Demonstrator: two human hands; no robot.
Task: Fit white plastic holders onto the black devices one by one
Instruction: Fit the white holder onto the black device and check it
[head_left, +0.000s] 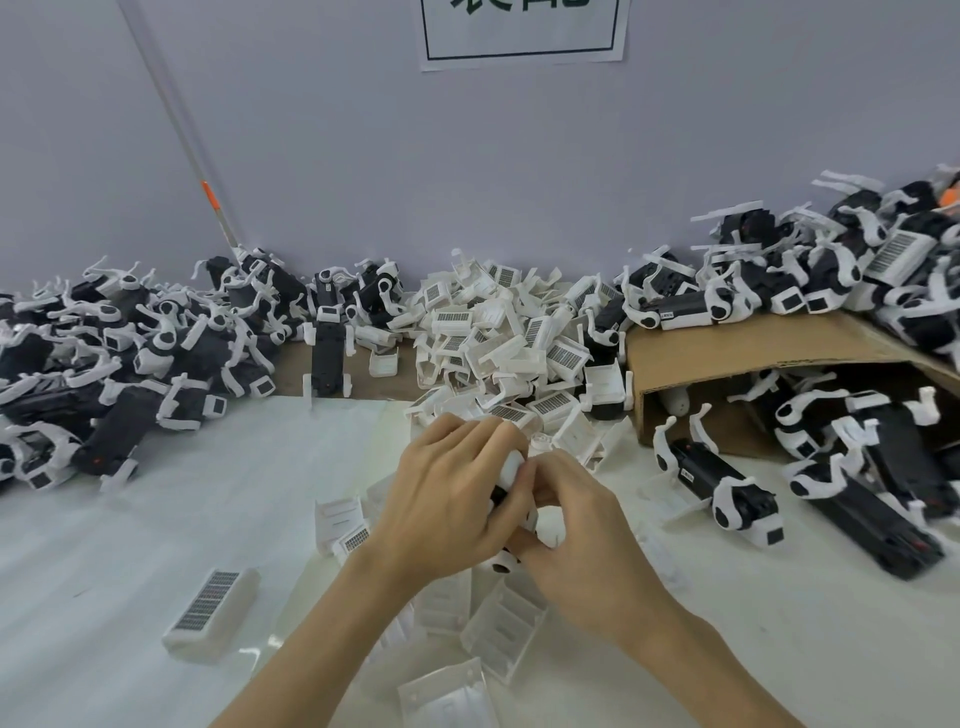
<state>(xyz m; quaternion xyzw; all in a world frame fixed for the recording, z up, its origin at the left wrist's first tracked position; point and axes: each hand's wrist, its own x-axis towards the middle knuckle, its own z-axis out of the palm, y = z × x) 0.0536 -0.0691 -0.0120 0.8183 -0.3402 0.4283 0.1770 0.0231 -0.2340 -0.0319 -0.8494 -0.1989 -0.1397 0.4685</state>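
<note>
Both hands meet at the centre of the frame: the left hand (447, 499) and the right hand (582, 540) grip one black device (500, 493) with a white holder (511, 465) on it (mostly hidden by fingers). More loose holders (498, 332) heap just above on the white surface (156, 530).

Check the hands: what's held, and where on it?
Both hands grip one black device with white parts. Left hand wraps its upper end, right hand pinches its middle and lower end. Exact contact points hidden.
</note>
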